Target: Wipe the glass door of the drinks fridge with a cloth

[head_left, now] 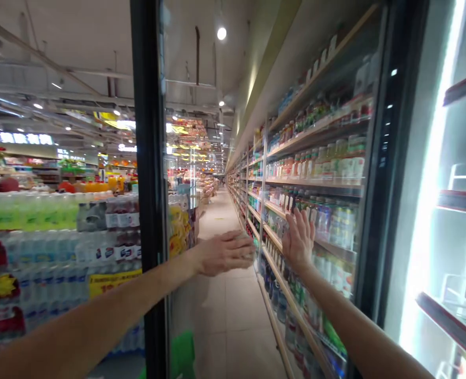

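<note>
My left hand point(225, 252) reaches forward at chest height with its fingers stretched out sideways, and I see nothing in it. The left forearm crosses the black edge of a glass door point(149, 158). My right hand point(298, 239) is open, fingers spread and pointing up, palm flat against or very near the glass cooler door point(335, 173) on the right. Behind that glass run shelves of bottled drinks point(327, 158). The two hands are about a hand's width apart.
A long supermarket aisle point(221, 210) with a tiled floor runs straight ahead. Stacked packs of bottled water point(51, 247) stand on the left. A lit open cooler with white wire shelves point(454, 200) is at the far right.
</note>
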`<state>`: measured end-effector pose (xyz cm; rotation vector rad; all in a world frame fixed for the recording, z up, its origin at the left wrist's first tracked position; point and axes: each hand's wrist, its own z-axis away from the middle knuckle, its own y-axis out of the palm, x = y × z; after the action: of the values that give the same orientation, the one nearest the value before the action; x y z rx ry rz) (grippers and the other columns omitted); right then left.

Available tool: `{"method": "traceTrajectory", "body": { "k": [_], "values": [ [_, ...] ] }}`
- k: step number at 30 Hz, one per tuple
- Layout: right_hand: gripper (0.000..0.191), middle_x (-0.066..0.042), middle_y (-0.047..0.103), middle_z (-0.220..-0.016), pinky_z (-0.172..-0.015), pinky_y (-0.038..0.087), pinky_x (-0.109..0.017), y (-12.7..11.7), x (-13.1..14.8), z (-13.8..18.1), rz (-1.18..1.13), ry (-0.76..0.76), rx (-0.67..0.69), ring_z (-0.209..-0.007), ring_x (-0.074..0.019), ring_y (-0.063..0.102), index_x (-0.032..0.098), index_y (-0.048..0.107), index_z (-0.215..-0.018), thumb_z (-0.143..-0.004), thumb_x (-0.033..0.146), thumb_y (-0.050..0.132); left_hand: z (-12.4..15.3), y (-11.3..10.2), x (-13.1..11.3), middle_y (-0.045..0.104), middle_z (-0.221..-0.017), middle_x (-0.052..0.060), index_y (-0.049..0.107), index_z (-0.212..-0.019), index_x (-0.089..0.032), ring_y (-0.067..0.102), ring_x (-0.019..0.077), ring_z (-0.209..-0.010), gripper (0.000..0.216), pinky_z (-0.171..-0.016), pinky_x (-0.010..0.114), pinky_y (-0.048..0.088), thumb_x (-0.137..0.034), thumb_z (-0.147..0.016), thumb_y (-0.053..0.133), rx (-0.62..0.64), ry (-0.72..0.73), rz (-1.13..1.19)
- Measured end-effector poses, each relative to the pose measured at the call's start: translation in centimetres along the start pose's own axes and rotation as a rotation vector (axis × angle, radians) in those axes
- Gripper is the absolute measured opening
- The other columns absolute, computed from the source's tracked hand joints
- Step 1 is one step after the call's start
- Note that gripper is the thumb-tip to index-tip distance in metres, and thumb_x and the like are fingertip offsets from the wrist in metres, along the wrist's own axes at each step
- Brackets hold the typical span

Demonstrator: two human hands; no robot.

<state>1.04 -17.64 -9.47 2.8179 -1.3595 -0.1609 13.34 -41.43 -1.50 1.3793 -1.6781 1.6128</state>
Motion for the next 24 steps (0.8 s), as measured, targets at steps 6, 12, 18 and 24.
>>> {"method": "traceTrajectory", "body": {
  "k": [6, 12, 18, 24],
  "values": [
    [0.053, -0.010, 0.040, -0.141, -0.110, 0.020, -0.048, 0.1, 0.0, 0.1, -0.002, 0.009, 0.003, -0.138, -0.0228, 0.023, 0.024, 0.032, -0.138, -0.085, 0.019, 0.039, -0.2, -0.9, 0.6, 0.040, -0.142, 0.004, 0.046, -0.127, -0.027, 0.024, 0.0211, -0.136, 0.037, -0.112, 0.045, 0.014, -0.030, -0.090, 0.042, -0.125, -0.408, -0.158],
    [0.056, -0.010, 0.039, -0.142, -0.111, 0.020, -0.048, 0.1, -0.1, 0.1, 0.007, -0.007, 0.013, -0.138, -0.0232, 0.023, 0.023, 0.029, -0.139, -0.085, 0.018, 0.040, 1.0, -0.5, -0.5, 0.046, -0.137, -0.001, 0.048, -0.124, -0.029, 0.032, 0.0150, -0.132, 0.034, -0.113, 0.037, 0.014, -0.031, -0.090, 0.042, -0.079, -0.217, -0.126],
    [0.057, -0.010, 0.038, -0.144, -0.111, 0.019, -0.048, 0.0, 0.0, 0.2, 0.004, -0.002, 0.018, -0.138, -0.0231, 0.022, 0.023, 0.028, -0.140, -0.085, 0.018, 0.040, 2.2, -1.1, 0.1, 0.048, -0.135, 0.001, 0.050, -0.122, -0.029, 0.028, 0.0166, -0.134, 0.034, -0.113, 0.039, 0.012, -0.030, -0.089, 0.044, -0.113, -0.209, -0.145],
    [0.059, -0.008, 0.036, -0.145, -0.111, 0.020, -0.048, 0.1, 0.0, 0.2, 0.002, 0.021, 0.022, -0.138, -0.0224, 0.023, 0.025, 0.026, -0.141, -0.084, 0.018, 0.040, 1.8, -1.0, 0.5, 0.044, -0.138, 0.006, 0.049, -0.125, -0.024, 0.024, 0.0213, -0.136, 0.037, -0.112, 0.044, 0.014, -0.029, -0.089, 0.044, -0.182, -0.538, -0.207]
  ]
}}
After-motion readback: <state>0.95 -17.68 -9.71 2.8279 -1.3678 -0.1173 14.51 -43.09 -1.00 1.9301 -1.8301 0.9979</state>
